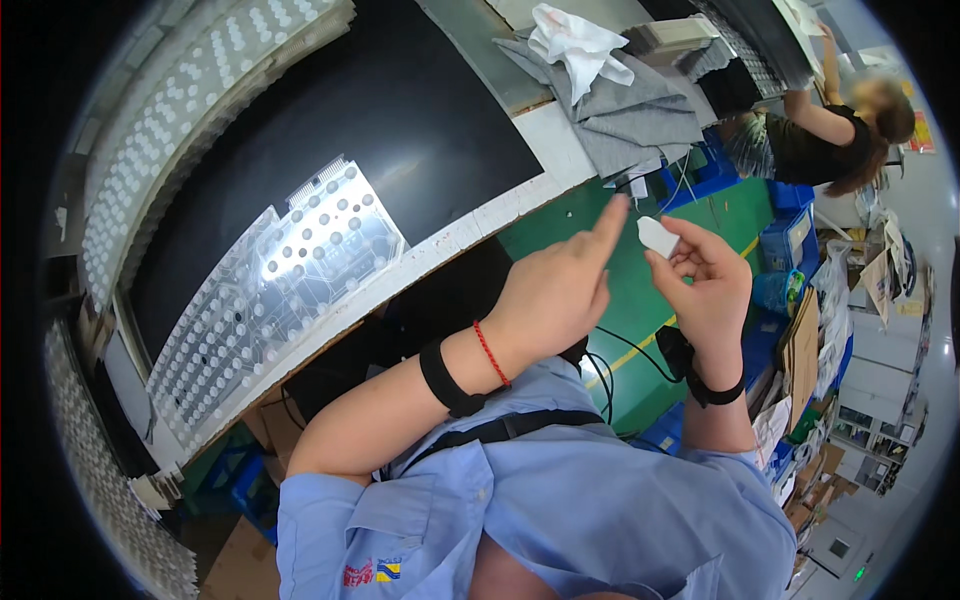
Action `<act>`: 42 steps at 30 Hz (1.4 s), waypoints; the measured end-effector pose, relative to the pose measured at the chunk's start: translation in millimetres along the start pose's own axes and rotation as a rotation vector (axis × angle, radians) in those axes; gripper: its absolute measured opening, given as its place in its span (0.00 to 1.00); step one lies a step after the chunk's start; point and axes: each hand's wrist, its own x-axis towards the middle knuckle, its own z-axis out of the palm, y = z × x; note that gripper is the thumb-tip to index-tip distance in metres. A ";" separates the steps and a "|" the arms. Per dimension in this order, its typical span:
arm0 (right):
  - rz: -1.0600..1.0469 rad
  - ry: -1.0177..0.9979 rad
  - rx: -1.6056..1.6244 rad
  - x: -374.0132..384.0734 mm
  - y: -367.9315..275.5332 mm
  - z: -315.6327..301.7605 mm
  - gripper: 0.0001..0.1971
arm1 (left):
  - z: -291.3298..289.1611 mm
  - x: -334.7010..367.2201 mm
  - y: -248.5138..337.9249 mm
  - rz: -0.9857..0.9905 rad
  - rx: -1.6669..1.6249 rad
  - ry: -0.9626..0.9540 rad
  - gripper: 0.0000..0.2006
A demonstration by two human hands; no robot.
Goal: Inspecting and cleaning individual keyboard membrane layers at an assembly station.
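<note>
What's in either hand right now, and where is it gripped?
Right hand: a small, flat white piece, pinched near its right side between thumb and fingers. Left hand: nothing visibly held.

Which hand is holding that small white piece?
The right hand, which pinches the white piece; the left hand, index finger stretched out, doesn't grip it.

Shirt (620,490) cropped, white piece (656,237) part-hidden (seemingly)

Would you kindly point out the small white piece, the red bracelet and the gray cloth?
Small white piece (657,238), head view: its flat face.
Red bracelet (488,351), head view: its thin band.
Gray cloth (640,130), head view: its folded upper layer.
</note>
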 end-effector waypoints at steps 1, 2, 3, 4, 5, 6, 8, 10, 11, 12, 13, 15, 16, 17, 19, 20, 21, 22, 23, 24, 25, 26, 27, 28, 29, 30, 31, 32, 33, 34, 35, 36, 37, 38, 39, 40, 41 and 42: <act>-0.016 0.002 0.033 1.0 -0.1 0.7 0.18 | -3.2 1.0 4.3 0.166 0.004 0.038 0.35; -0.032 0.005 0.066 0.9 0.1 1.0 0.18 | -4.4 1.6 6.7 0.333 0.008 0.076 0.36; -0.036 0.006 0.065 0.8 0.0 0.9 0.18 | -0.6 2.4 3.1 0.335 0.009 0.079 0.36; -0.017 0.005 0.096 -0.1 0.6 0.8 0.17 | 6.8 3.0 -3.4 0.183 0.018 0.038 0.36; 0.002 0.005 0.128 -0.5 0.5 0.5 0.17 | 11.2 3.2 -7.3 0.032 0.027 -0.002 0.36; 0.004 0.008 0.127 -0.4 -1.3 0.2 0.17 | 9.0 3.0 -4.4 0.034 0.025 -0.004 0.36; 0.204 0.018 0.334 0.7 -7.7 -0.5 0.13 | 2.1 1.5 3.4 0.244 -0.117 0.150 0.37; 0.291 0.009 0.374 3.5 -8.2 -2.4 0.12 | -0.8 3.1 5.5 0.263 -0.005 0.103 0.37; 0.376 0.000 0.413 4.4 -7.8 -3.5 0.11 | -1.4 3.6 5.8 0.281 0.107 0.057 0.38; 0.372 0.002 0.412 4.1 -5.8 -4.8 0.11 | 0.3 4.2 3.3 0.285 0.108 0.060 0.38; 0.386 0.008 0.419 2.9 -1.8 -5.4 0.11 | 3.9 4.2 -1.8 0.123 0.076 -0.014 0.38; 0.404 0.012 0.428 2.9 0.3 -4.6 0.11 | 4.8 3.3 -1.6 -0.042 0.043 -0.089 0.38; 0.383 0.025 0.416 3.9 0.2 -2.6 0.11 | 2.9 1.7 3.6 0.155 -0.016 0.033 0.38; 0.361 0.037 0.404 4.3 0.5 -1.2 0.11 | 2.2 0.3 6.2 0.352 -0.074 0.156 0.38; 0.355 0.041 0.377 4.0 2.5 -0.5 0.10 | 2.3 1.3 4.0 0.285 0.019 0.060 0.38; 0.347 0.045 0.352 3.5 3.8 0.0 0.10 | 2.4 1.6 3.1 0.218 0.114 -0.035 0.38; 0.344 0.046 0.351 3.2 4.5 0.5 0.10 | 2.5 0.9 3.7 0.221 0.115 -0.034 0.38; 0.357 0.057 0.307 2.0 5.0 1.2 0.10 | 2.9 -1.3 4.9 0.181 0.031 0.031 0.39; 0.369 0.068 0.262 1.0 5.6 2.1 0.10 | 3.0 -1.9 5.5 0.142 -0.053 0.095 0.39; 0.373 0.066 0.262 -1.3 6.2 4.0 0.10 | 2.4 -1.8 6.6 0.139 -0.055 0.094 0.39; 0.313 0.104 0.233 -3.5 6.8 6.2 0.09 | 0.6 -0.6 8.7 0.226 -0.063 0.151 0.38; 0.253 0.143 0.203 -5.1 7.6 7.4 0.09 | -0.8 0.3 10.1 0.314 -0.071 0.207 0.38; 0.253 0.141 0.204 -4.7 9.0 6.4 0.09 | -2.7 0.8 10.3 0.312 -0.070 0.208 0.38; 0.073 0.084 0.089 -3.9 10.9 3.9 0.08 | -4.5 1.0 10.0 0.285 -0.087 0.109 0.38; -0.108 0.028 -0.027 -3.4 11.8 2.6 0.08 | -5.9 0.7 9.5 0.257 -0.104 0.010 0.37; -0.110 0.029 -0.028 -3.0 10.1 2.0 0.08 | -4.1 0.5 5.5 0.259 -0.104 0.011 0.37; -0.103 0.069 0.002 -2.9 6.9 0.9 0.08 | 0.2 -0.2 -1.1 0.103 -0.086 -0.023 0.37; -0.096 0.108 0.032 -2.4 4.8 0.3 0.08 | 2.3 -0.3 -4.8 -0.055 -0.069 -0.056 0.37; -0.093 0.107 0.031 -2.4 4.9 0.7 0.08 | 0.1 -0.6 -1.1 -0.056 -0.070 -0.058 0.37; 0.001 0.121 0.100 -1.9 4.9 1.8 0.09 | -4.4 -0.8 5.9 0.150 -0.061 0.025 0.37; 0.095 0.134 0.168 -1.5 5.2 2.9 0.10 | -6.2 -1.0 9.9 0.356 -0.050 0.108 0.37; 0.095 0.135 0.166 -0.7 5.1 3.4 0.10 | -3.9 -0.8 8.9 0.358 -0.051 0.109 0.37; 0.206 0.144 0.285 0.0 5.0 3.9 0.11 | 0.1 -0.7 6.3 0.293 0.046 0.100 0.37; 0.318 0.152 0.405 0.7 4.9 4.4 0.13 | 2.7 -0.6 4.9 0.228 0.144 0.091 0.37; 0.316 0.153 0.406 2.1 4.3 5.1 0.13 | 3.3 -1.6 5.6 0.229 0.145 0.092 0.37; 0.361 0.151 0.436 3.4 3.5 5.9 0.15 | 4.1 -3.7 6.9 0.198 0.101 0.106 0.37; 0.406 0.149 0.466 5.0 2.9 7.1 0.16 | 4.5 -4.4 7.8 0.166 0.055 0.119 0.38; 0.411 0.148 0.466 5.4 3.8 9.4 0.16 | 5.1 -3.7 9.3 0.163 0.054 0.116 0.38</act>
